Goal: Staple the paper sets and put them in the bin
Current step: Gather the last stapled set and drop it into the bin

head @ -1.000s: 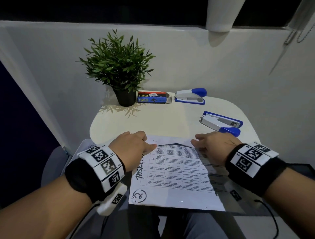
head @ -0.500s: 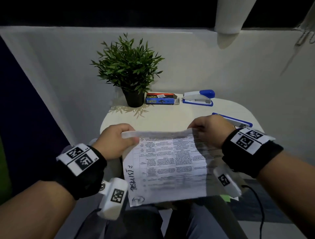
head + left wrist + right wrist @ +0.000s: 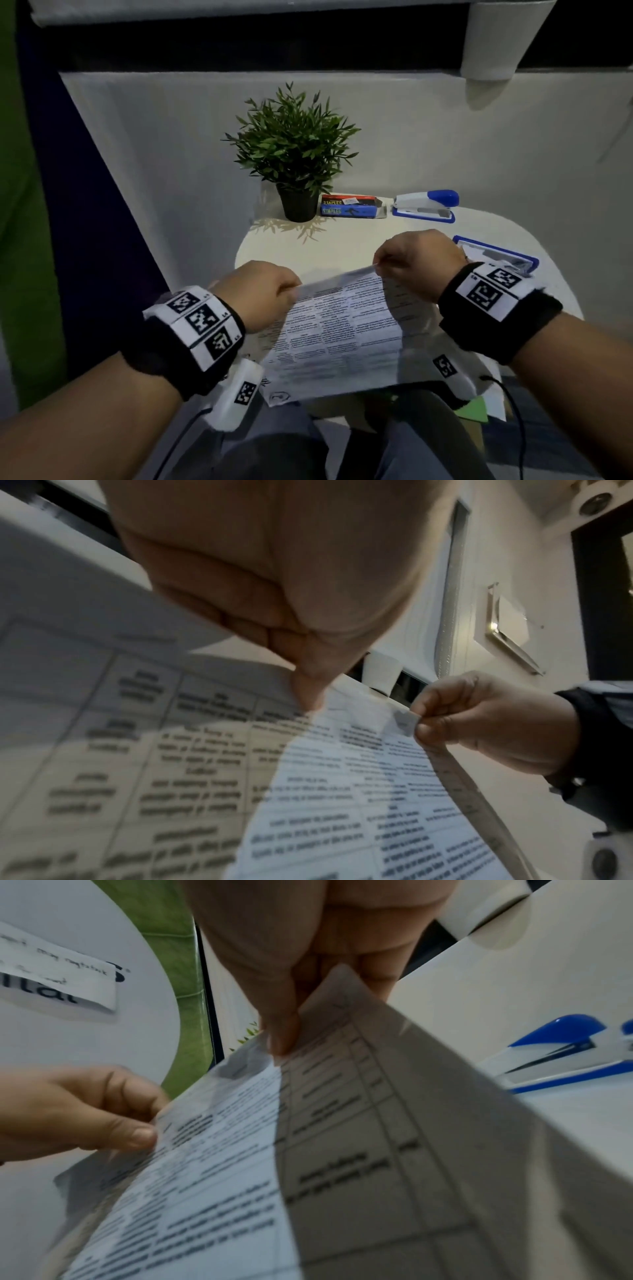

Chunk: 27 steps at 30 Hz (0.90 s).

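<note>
A printed paper set [image 3: 342, 329] hangs above the near edge of the white table [image 3: 342, 243]. My left hand [image 3: 291, 291] pinches its top left corner and my right hand [image 3: 380, 265] pinches its top right corner, a little higher. In the left wrist view my left hand [image 3: 308, 696] pinches the sheet [image 3: 308, 791], with the right hand [image 3: 421, 723] on the far corner. In the right wrist view my right hand [image 3: 284, 1034] grips the paper [image 3: 342, 1150]. A blue and white stapler [image 3: 424, 205] sits at the back. A second stapler [image 3: 496, 253] lies partly behind my right wrist.
A potted plant [image 3: 294, 154] and a box of staples [image 3: 349, 205] stand at the back of the table against the white wall. A green sheet [image 3: 476, 411] and white paper show below the table's right edge. My knees are under the paper.
One second ago the paper lay flat on the table under both hands. Both hands have since pinched its top corners and lifted it, with the right corner now higher.
</note>
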Tool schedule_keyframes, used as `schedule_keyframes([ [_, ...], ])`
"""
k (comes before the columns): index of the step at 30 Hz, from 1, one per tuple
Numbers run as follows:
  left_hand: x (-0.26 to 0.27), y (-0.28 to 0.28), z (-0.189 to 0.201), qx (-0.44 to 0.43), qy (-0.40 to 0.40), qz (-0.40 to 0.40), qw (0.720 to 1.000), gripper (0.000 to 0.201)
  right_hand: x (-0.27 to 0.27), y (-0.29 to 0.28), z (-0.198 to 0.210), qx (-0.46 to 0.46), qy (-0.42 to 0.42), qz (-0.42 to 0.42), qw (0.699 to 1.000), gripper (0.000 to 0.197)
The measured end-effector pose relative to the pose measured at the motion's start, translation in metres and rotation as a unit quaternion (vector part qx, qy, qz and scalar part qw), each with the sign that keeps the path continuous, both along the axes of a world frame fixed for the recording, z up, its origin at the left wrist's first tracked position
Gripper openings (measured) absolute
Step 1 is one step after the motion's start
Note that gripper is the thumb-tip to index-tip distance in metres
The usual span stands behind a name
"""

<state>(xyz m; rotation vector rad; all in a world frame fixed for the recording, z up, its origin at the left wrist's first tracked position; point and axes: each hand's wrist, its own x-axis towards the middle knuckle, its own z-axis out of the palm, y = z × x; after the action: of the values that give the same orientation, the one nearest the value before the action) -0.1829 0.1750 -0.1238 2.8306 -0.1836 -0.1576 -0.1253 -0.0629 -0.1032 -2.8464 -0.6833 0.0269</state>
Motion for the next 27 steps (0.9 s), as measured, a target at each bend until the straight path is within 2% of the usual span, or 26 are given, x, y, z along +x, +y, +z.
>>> schedule_keyframes([
  [5,0.000,0.015,0.004,-0.027,-0.045,0.052,0.997,0.019,0.004,0.012,0.003,0.094,0.027,-0.052,0.994,0.014],
  [7,-0.002,0.034,0.007,-0.028,-0.049,0.092,0.994,0.023,0.008,0.019,0.003,0.081,0.036,-0.073,0.993,0.023],
  [9,-0.008,0.062,0.013,-0.029,-0.067,0.151,0.986,0.021,0.015,0.030,-0.002,0.040,0.058,-0.071,0.995,0.040],
  [12,-0.029,0.119,0.024,-0.075,-0.112,0.270,0.954,0.018,0.020,0.058,-0.015,-0.034,0.094,-0.023,0.995,0.056],
  [15,-0.058,0.174,0.026,-0.122,-0.168,0.378,0.902,0.012,0.013,0.099,-0.027,-0.068,0.098,0.051,0.992,0.060],
  [17,-0.073,0.205,0.017,-0.108,-0.178,0.426,0.880,0.016,0.007,0.132,-0.038,-0.075,0.095,0.104,0.987,0.062],
  [20,-0.082,0.237,0.000,-0.096,-0.188,0.467,0.859,0.031,0.003,0.176,-0.058,-0.061,0.072,0.135,0.986,0.059],
  [24,-0.074,0.254,-0.025,-0.066,-0.218,0.478,0.848,0.031,0.004,0.200,-0.081,-0.110,0.033,0.122,0.986,0.064],
  [27,-0.054,0.254,-0.054,-0.066,-0.244,0.495,0.832,0.022,0.006,0.200,-0.089,-0.122,0.014,0.117,0.985,0.068],
])
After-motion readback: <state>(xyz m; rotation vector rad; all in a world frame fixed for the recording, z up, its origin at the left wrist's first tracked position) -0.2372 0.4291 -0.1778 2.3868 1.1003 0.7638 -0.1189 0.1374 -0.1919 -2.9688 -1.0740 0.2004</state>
